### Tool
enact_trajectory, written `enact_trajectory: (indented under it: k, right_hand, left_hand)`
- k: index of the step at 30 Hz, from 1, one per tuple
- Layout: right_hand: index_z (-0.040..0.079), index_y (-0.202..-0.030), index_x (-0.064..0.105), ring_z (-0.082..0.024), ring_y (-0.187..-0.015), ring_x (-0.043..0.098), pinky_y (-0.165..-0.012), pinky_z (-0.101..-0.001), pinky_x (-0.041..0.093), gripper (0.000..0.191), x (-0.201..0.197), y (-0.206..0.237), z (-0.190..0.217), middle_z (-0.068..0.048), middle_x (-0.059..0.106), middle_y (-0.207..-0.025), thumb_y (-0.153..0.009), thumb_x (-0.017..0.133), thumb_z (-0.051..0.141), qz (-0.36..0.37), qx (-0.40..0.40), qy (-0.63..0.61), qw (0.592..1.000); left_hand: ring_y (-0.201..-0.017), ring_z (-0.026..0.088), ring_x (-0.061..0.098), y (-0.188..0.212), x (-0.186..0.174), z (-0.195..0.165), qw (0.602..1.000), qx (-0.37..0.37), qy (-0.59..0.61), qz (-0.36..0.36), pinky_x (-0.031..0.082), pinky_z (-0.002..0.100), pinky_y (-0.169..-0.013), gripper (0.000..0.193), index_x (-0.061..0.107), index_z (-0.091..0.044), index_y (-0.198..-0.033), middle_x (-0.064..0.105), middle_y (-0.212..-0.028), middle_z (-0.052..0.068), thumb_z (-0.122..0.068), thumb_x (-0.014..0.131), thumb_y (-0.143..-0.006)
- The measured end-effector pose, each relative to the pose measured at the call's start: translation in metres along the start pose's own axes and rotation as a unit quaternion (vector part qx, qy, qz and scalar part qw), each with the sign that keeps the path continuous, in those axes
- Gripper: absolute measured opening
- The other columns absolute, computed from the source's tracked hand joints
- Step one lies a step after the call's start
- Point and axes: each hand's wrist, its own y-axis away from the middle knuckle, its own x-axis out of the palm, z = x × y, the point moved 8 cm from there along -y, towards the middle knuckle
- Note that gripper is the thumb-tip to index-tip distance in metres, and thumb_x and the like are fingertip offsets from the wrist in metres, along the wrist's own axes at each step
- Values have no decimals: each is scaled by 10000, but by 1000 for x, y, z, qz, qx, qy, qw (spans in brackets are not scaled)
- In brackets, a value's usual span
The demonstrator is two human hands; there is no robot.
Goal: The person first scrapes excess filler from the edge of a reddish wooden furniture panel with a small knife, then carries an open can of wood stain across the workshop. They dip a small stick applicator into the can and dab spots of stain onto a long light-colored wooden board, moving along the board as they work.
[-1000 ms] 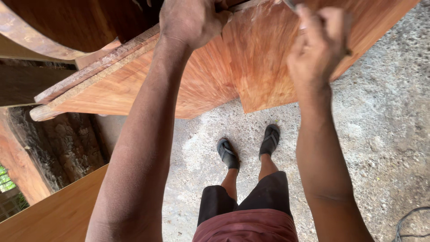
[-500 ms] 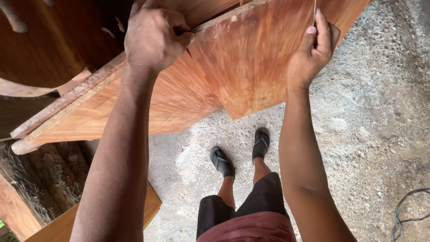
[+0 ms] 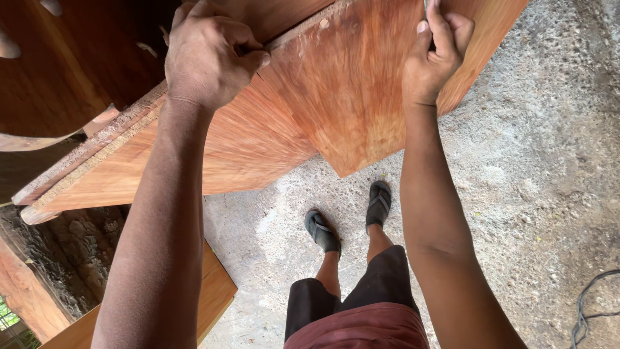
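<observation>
A wide reddish-brown wooden panel hangs tilted over my legs, its pointed corner aimed down at my feet. My left hand is clenched over the panel's upper edge, fingers curled around it. My right hand presses against the panel's face near the top, and its thumb and fingers pinch a thin grey object that runs out of the frame. Beneath the panel lies another long plank with a rough pale edge.
Dark rounded wooden pieces fill the upper left. A lighter board leans at the lower left beside a rough stone wall. My feet in dark sandals stand on a grey concrete floor. A cable lies at the lower right.
The view has tilted down and the panel sits higher in the frame. My right hand slid up to the top edge. My left hand kept its hold on the panel's edge.
</observation>
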Motion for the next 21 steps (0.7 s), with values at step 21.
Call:
enact_trajectory:
  k: [21]
  right_hand:
    - [49, -1391, 714, -159, -1079, 580, -920, -272, 503, 395, -12, 7, 7, -45, 532, -1169, -1054, 637, -143, 66, 28, -51, 996]
  left_hand:
    - [-905, 248, 643, 7, 5, -11, 999, 4, -39, 14, 522, 424, -906, 156, 797, -185, -777, 673, -782, 28, -281, 920, -783]
